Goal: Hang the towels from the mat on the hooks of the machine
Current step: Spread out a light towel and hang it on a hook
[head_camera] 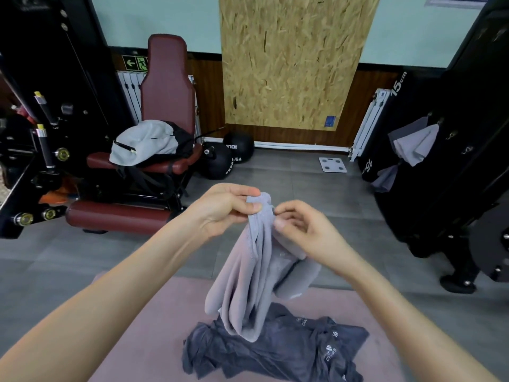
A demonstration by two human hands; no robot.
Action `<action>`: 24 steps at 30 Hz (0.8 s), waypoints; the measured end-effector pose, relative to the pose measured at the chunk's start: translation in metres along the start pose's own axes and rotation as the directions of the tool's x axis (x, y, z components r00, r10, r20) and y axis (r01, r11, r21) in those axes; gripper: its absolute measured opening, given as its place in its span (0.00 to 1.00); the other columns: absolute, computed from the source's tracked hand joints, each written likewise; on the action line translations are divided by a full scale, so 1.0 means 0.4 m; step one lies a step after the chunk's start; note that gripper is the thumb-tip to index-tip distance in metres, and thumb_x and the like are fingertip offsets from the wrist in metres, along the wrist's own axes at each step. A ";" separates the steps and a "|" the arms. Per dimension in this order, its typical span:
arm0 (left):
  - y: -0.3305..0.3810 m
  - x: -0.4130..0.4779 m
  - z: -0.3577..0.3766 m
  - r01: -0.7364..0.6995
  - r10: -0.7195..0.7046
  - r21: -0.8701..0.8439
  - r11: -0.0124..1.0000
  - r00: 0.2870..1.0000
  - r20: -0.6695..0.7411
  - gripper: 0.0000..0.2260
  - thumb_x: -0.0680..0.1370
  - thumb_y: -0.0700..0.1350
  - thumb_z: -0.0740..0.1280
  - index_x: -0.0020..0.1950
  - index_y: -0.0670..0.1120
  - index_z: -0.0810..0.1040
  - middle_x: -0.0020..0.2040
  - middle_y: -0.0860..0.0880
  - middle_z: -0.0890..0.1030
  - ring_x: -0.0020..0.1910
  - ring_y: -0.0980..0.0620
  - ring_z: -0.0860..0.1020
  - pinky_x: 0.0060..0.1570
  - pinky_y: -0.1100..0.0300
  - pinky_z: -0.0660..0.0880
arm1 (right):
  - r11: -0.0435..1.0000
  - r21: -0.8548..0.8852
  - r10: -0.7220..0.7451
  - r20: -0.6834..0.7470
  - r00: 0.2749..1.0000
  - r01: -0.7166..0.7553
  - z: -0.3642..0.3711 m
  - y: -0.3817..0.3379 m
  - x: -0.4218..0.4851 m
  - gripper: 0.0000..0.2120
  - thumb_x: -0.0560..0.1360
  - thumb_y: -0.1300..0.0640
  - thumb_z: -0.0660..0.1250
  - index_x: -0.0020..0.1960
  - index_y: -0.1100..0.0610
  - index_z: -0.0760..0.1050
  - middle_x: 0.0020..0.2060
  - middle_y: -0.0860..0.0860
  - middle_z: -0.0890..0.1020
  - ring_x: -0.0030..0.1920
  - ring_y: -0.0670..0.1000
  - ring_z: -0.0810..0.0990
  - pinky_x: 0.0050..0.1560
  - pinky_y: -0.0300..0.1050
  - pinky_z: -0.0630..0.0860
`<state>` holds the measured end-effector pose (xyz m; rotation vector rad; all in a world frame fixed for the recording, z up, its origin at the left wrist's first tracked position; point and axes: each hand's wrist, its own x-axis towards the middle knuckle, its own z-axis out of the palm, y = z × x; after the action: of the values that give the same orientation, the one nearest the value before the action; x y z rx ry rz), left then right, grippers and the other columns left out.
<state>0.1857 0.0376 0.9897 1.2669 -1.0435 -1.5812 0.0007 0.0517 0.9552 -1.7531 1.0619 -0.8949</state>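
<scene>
Head view: held towel (254, 260); beyond, backpack (146, 142) on seat (165, 78), medicine balls (217, 162).

Ahead of you a pale green wall (399, 28) stands above dark wood panelling (209, 92), with a chipboard panel (289, 59) against it. A white radiator (369, 119) sits to your right, a maroon padded seat (168, 86) to your left, two black balls (217, 164) beside it, on grey floor (316, 194).

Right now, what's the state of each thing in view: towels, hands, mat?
Light grey towel: lifted, held at its top, rest hanging down.
Left hand: pinches the towel's top.
Right hand: pinches the towel's top edge.
Dark grey towels: crumpled on the mat.
Hung towels: hanging on the machine.
</scene>
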 end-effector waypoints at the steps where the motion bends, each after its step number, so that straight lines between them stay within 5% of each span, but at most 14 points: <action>1: 0.006 -0.004 0.003 0.008 -0.008 -0.009 1.000 1.000 0.009 0.12 0.72 0.25 0.64 0.44 0.42 0.76 0.29 0.50 0.82 0.30 0.58 0.81 0.35 0.65 0.77 | 0.999 0.035 -0.011 -0.019 1.000 0.012 0.021 -0.003 0.001 0.08 0.73 0.64 0.69 0.48 0.54 0.74 0.40 0.51 0.77 0.41 0.45 0.76 0.44 0.34 0.73; 6: 0.025 -0.027 -0.006 -0.014 0.011 0.079 0.997 0.999 0.037 0.12 0.71 0.26 0.65 0.43 0.43 0.77 0.30 0.51 0.82 0.33 0.57 0.81 0.39 0.64 0.76 | 0.996 0.089 0.004 -0.077 0.997 0.003 0.048 -0.011 0.016 0.17 0.68 0.62 0.75 0.51 0.49 0.73 0.33 0.53 0.75 0.34 0.47 0.72 0.39 0.38 0.70; 14: 0.020 -0.057 -0.024 -0.004 0.003 0.102 0.995 1.000 0.006 0.11 0.70 0.26 0.67 0.43 0.42 0.77 0.27 0.52 0.80 0.29 0.60 0.79 0.32 0.69 0.76 | 0.993 -0.116 -0.007 -0.311 0.950 -0.030 0.079 -0.026 0.000 0.11 0.63 0.58 0.78 0.32 0.54 0.75 0.27 0.46 0.78 0.30 0.45 0.76 0.36 0.38 0.74; 17: 0.012 -0.064 -0.030 0.009 -0.011 0.082 0.997 1.000 0.020 0.11 0.71 0.27 0.66 0.43 0.43 0.77 0.27 0.52 0.80 0.29 0.60 0.79 0.31 0.69 0.75 | 0.956 -0.289 -0.129 -0.242 0.962 0.055 0.076 -0.026 0.000 0.11 0.64 0.55 0.77 0.34 0.51 0.74 0.33 0.43 0.78 0.37 0.41 0.75 0.40 0.31 0.68; 20: 0.006 -0.066 -0.034 0.007 -0.010 0.096 0.995 0.999 0.032 0.11 0.71 0.27 0.67 0.44 0.43 0.77 0.28 0.53 0.80 0.30 0.60 0.80 0.32 0.69 0.75 | 0.987 -0.158 -0.043 -0.149 0.988 0.019 0.077 -0.024 0.000 0.11 0.65 0.58 0.77 0.38 0.49 0.75 0.32 0.43 0.76 0.34 0.41 0.73 0.40 0.35 0.70; 24: -0.004 -0.054 -0.048 -0.010 0.011 0.050 0.999 1.000 -0.015 0.10 0.71 0.28 0.67 0.44 0.42 0.79 0.35 0.47 0.82 0.36 0.55 0.81 0.36 0.66 0.78 | 0.935 -0.348 -0.145 -0.189 0.971 0.072 0.072 -0.019 -0.015 0.08 0.65 0.56 0.77 0.36 0.51 0.77 0.31 0.46 0.76 0.35 0.44 0.73 0.36 0.31 0.66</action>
<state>0.2077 0.0565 0.9916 1.3029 -1.0839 -1.5441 0.0261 0.0679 0.9510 -2.0510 1.3319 -1.0334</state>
